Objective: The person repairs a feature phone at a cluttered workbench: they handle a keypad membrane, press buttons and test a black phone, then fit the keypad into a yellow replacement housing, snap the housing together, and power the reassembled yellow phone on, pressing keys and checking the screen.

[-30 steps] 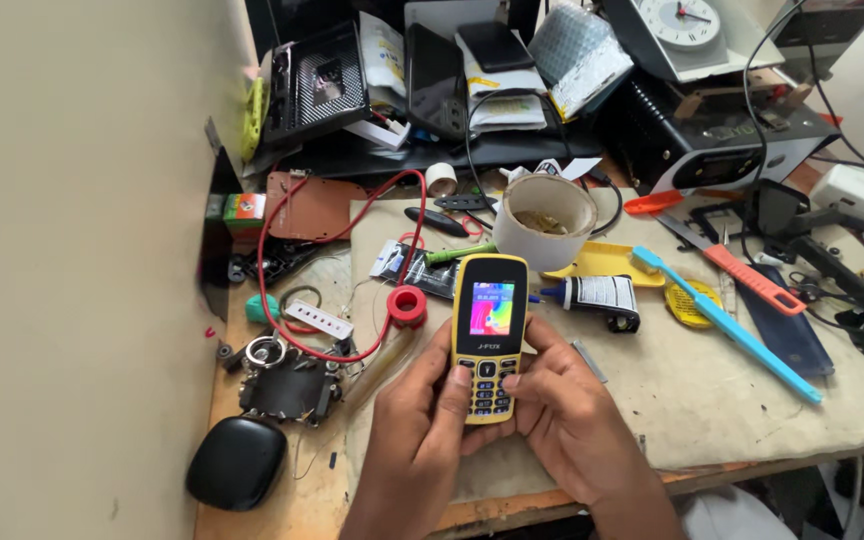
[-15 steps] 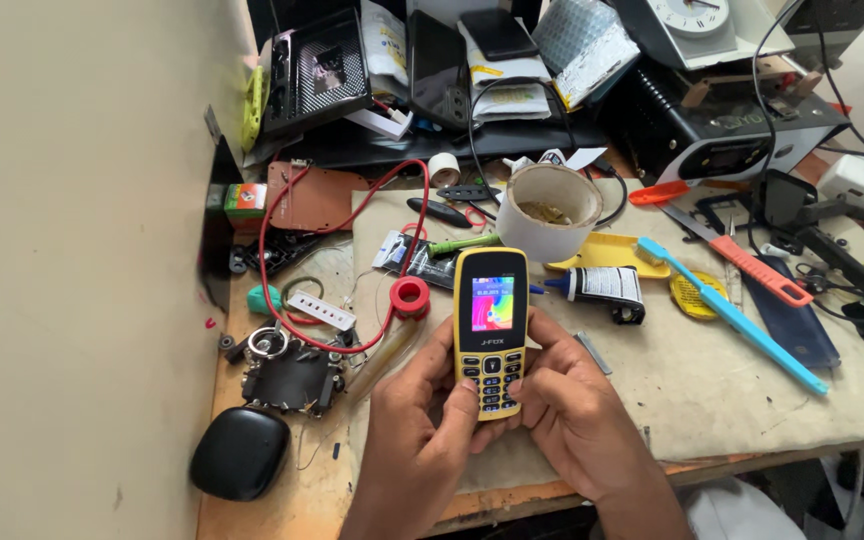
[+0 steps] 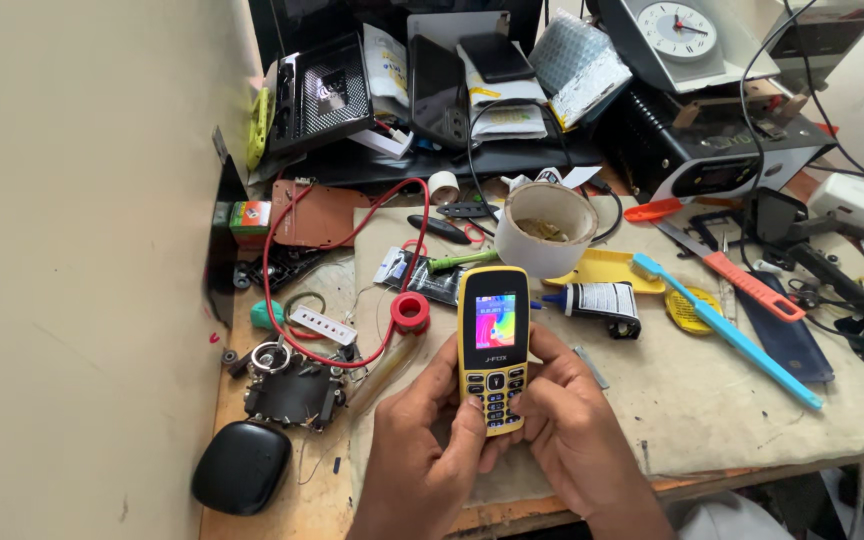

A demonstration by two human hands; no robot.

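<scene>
— What do we have in hand here?

— We hold a phone (image 3: 493, 345), yellow with a black face, in both hands above the near edge of the bench (image 3: 732, 400). Our left hand (image 3: 427, 440) curls round its lower left side, fingers closed on the casing, thumb lying on the keypad. Our right hand (image 3: 562, 415) wraps the lower right side the same way, thumb on the keys too.

— Which way does it point?

— Its long axis runs away from us, nearly straight up the view, leaning a touch to the right at the bottom. The lit screen end points toward the back of the bench, the keypad end toward our body. The face is turned up at us, and the screen shows bright colours.

— What lies around it?

— Just beyond its top end sits a tape roll (image 3: 550, 228), with a red spool (image 3: 411, 310) to the left, near our left fingers. A small tube (image 3: 597, 299) lies just right of the screen. Farther right, well apart, a blue toothbrush (image 3: 727, 330) lies slantwise beside an orange knife (image 3: 737, 270). At far left, near the bench edge, rests a black case (image 3: 242, 467), with a red wire (image 3: 282, 250) looping above it.
</scene>
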